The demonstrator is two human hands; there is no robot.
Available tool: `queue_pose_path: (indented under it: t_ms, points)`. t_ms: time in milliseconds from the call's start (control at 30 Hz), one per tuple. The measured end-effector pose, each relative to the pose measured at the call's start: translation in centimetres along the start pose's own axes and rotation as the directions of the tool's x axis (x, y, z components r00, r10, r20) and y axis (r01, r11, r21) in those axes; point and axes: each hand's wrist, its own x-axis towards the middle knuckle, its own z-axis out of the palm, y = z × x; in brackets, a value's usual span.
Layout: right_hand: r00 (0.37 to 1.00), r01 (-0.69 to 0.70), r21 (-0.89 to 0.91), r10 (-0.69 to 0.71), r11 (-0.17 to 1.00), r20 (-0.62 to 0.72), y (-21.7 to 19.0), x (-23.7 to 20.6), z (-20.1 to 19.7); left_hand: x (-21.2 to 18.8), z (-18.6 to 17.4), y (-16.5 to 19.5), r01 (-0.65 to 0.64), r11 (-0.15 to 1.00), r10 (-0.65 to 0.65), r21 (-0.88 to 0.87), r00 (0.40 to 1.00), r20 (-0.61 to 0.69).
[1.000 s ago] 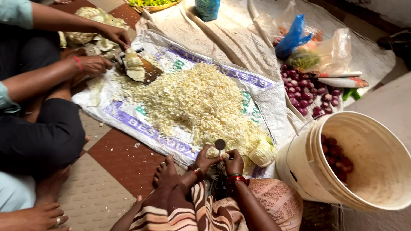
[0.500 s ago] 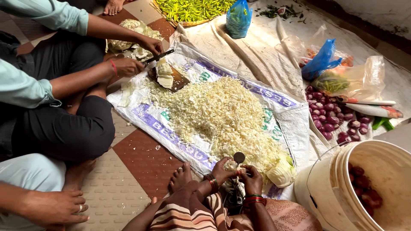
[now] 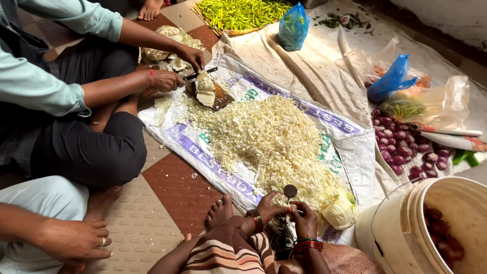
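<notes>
While both hands, left hand [image 3: 268, 209] and right hand [image 3: 306, 218], pinch cabbage at an upright round-tipped blade [image 3: 289, 192], pale shredded cabbage heap [image 3: 274, 142] lies ahead; beside the grip, one pale green cabbage chunk [image 3: 340, 213] remains uncut.

At the bottom centre of the frame, my hands pinch a pale cabbage piece [image 3: 293, 209] against an upright blade [image 3: 289, 192].

I am looking down at a floor of beige and red studded tiles [image 3: 152, 213]; daylight is falling evenly across pale cloth sheets [image 3: 314, 66].
</notes>
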Motion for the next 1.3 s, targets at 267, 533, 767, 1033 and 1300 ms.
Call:
queue_pose_path:
  t_ms: [267,533,767,1033,1300]
  points:
    - [0.987,-0.154,-0.278,0.138,0.948,-0.077,-0.8,1.6,0.5,-0.6,0.8,1.6,0.044,0.988,-0.034,0.147,0.997,-0.067]
    - [0.996,-0.076,0.100,0.072,0.992,0.051,-0.6,0.5,-0.2,-1.0,1.2,2.6,0.064,0.995,-0.068,-0.075,0.996,-0.060]
    - [0.998,-0.035,-0.044,0.033,0.998,-0.048,-1.3,0.8,1.2,-1.2,1.4,2.8,-0.010,0.998,0.007,-0.059,0.999,-0.046]
    - [0.989,-0.145,-0.125,0.143,0.981,-0.030,-2.2,0.6,1.3,-1.4,1.1,2.5,-0.007,1.000,0.007,-0.002,0.998,-0.056]
    - [0.995,-0.100,0.056,0.101,0.993,-0.003,-2.1,-0.2,0.1,-1.5,0.3,2.3,-0.014,0.999,0.013,-0.039,0.999,-0.029]
